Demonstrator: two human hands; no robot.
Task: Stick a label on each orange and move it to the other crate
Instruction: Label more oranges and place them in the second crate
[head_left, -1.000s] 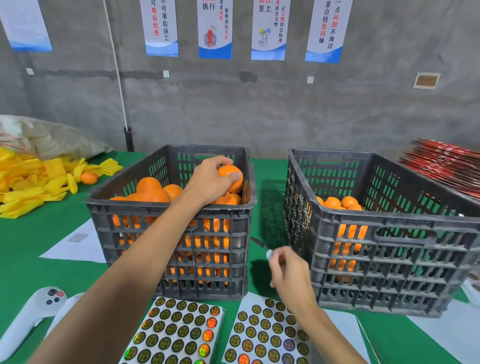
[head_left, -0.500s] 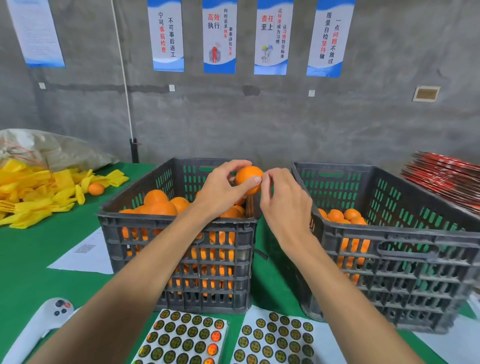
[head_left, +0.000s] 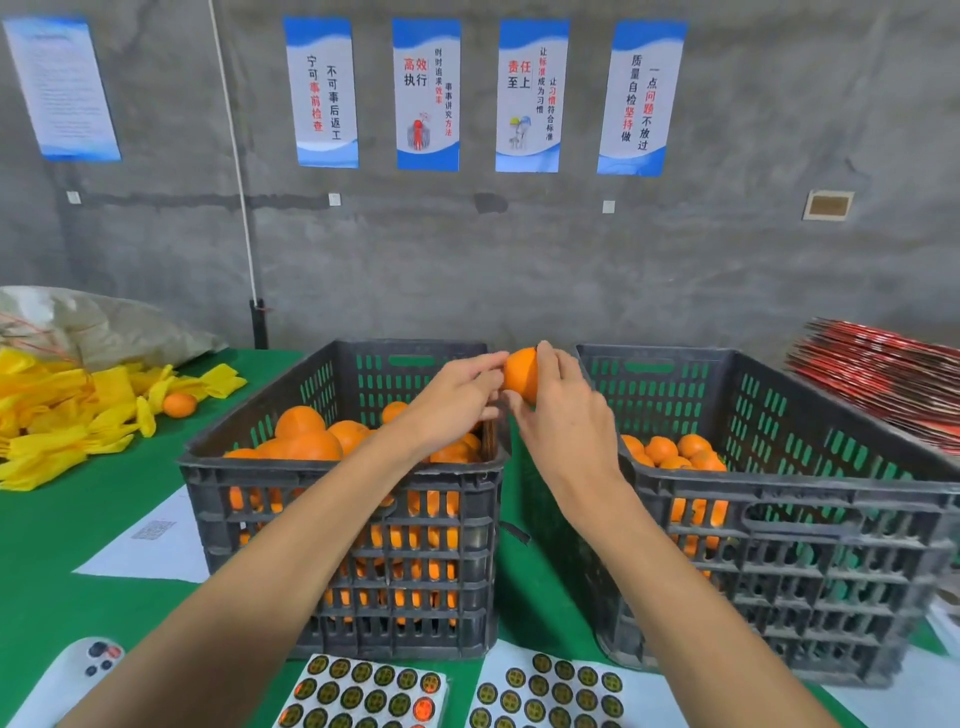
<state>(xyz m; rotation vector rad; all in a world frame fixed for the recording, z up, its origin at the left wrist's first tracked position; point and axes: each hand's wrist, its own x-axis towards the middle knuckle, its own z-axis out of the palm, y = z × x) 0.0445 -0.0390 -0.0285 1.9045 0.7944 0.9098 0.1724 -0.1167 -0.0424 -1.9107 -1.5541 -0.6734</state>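
Both hands hold one orange (head_left: 521, 373) in the air above the gap between two dark plastic crates. My left hand (head_left: 452, 397) grips it from the left with fingertips and thumb. My right hand (head_left: 563, 402) wraps round its right side. No label shows on the orange's visible face. The left crate (head_left: 343, 470) is piled high with oranges (head_left: 311, 439). The right crate (head_left: 779, 488) holds a lower layer of oranges (head_left: 670, 449). Two sheets of round labels (head_left: 363, 693) (head_left: 550, 688) lie at the near table edge.
A green table (head_left: 78, 519) carries a white paper (head_left: 150, 540) left of the crates, a white controller (head_left: 62, 680) at the near left, yellow wrappers (head_left: 57, 415) with a loose orange (head_left: 179, 404) at far left, and red stacked sheets (head_left: 883, 379) at far right.
The left hand lifted an orange out of the left crate; the right hand rose from the label sheet to meet it. Now the right hand wraps the orange, which has shifted right.
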